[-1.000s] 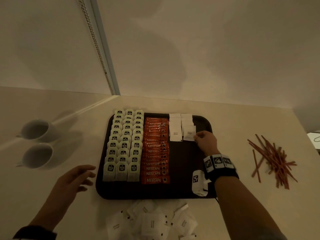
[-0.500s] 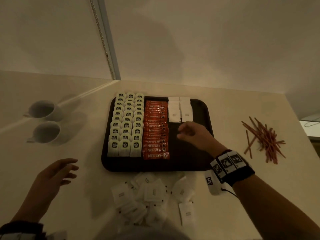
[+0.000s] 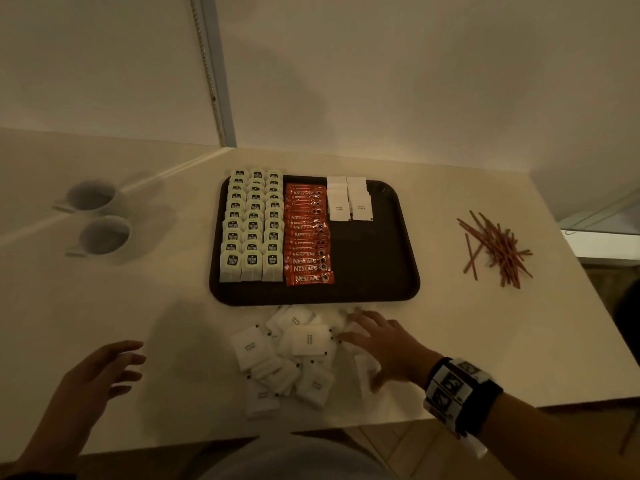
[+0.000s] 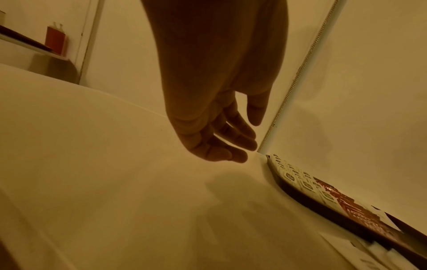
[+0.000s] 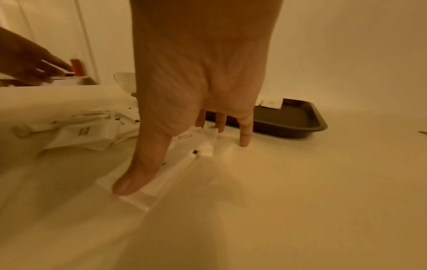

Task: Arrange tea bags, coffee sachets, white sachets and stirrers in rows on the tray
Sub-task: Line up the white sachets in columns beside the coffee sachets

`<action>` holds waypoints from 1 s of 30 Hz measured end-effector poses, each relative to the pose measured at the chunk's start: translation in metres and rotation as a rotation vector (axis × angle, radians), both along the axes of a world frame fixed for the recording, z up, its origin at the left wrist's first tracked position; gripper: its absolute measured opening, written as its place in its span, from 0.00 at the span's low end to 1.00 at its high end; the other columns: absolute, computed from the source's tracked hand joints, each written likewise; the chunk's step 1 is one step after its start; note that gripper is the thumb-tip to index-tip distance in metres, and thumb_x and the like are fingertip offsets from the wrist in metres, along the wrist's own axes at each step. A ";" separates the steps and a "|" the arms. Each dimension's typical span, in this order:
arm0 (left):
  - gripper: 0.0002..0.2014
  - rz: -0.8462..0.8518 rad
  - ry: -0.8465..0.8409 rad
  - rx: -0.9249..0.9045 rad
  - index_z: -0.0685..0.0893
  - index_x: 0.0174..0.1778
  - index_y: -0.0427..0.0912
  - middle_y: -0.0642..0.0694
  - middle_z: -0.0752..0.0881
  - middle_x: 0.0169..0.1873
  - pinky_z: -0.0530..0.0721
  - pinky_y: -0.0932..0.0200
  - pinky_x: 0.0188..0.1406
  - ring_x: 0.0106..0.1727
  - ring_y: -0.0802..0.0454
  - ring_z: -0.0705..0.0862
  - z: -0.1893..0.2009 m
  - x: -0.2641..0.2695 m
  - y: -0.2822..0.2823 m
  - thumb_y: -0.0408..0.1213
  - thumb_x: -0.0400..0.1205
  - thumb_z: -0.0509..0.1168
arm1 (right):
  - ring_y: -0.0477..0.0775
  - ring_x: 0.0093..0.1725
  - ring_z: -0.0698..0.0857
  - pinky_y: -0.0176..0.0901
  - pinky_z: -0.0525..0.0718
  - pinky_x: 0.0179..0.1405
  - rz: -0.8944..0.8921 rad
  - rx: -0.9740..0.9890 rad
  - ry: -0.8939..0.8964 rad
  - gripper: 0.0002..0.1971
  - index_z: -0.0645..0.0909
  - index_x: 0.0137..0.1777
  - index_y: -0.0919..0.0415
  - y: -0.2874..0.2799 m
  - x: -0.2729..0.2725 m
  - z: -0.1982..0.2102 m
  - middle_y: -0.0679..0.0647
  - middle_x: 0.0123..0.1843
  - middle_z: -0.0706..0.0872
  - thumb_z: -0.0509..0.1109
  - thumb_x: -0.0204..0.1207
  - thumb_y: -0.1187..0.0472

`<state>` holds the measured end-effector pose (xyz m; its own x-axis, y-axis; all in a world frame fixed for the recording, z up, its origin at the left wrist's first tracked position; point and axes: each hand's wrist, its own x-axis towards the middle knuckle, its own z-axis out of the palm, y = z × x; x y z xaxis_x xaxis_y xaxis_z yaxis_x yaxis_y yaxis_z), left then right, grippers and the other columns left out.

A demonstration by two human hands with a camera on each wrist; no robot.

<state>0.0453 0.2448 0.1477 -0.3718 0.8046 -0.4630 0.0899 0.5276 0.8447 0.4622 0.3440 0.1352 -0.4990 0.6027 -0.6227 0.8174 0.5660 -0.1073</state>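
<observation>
A dark tray (image 3: pixel 377 265) holds three columns of tea bags (image 3: pixel 252 225), a column of orange coffee sachets (image 3: pixel 307 237) and two short columns of white sachets (image 3: pixel 349 200) at its far end. A loose heap of white sachets (image 3: pixel 294 355) lies on the counter in front of the tray. My right hand (image 3: pixel 381 341) is spread flat on the heap's right side, thumb (image 5: pixel 141 173) and fingertips pressing white sachets (image 5: pixel 184 155). My left hand (image 3: pixel 104 368) hovers open above the counter, left of the heap, holding nothing (image 4: pixel 231 138). Red stirrers (image 3: pixel 495 249) lie scattered to the tray's right.
Two white cups (image 3: pixel 97 216) stand on the counter to the tray's left. The counter's front edge (image 3: pixel 207 441) runs just behind the heap, near my body. A wall rises behind the tray. The tray's right half (image 5: pixel 293 117) is bare.
My right hand left the white sachets on the tray, drew back over the near rim and came down spread on the loose heap. The left hand stayed hovering at the left.
</observation>
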 end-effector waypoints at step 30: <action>0.11 -0.022 -0.010 0.028 0.85 0.51 0.43 0.35 0.86 0.48 0.78 0.49 0.45 0.45 0.36 0.83 -0.001 -0.017 -0.032 0.30 0.86 0.57 | 0.53 0.67 0.67 0.48 0.72 0.70 -0.304 0.049 0.264 0.36 0.71 0.71 0.51 0.006 -0.102 -0.001 0.52 0.69 0.67 0.80 0.64 0.47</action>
<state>0.0283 0.2125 0.1469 -0.3495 0.8253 -0.4436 0.0924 0.5015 0.8602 0.3606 0.3496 0.1346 -0.4319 0.7733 -0.4641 0.8965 0.3120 -0.3144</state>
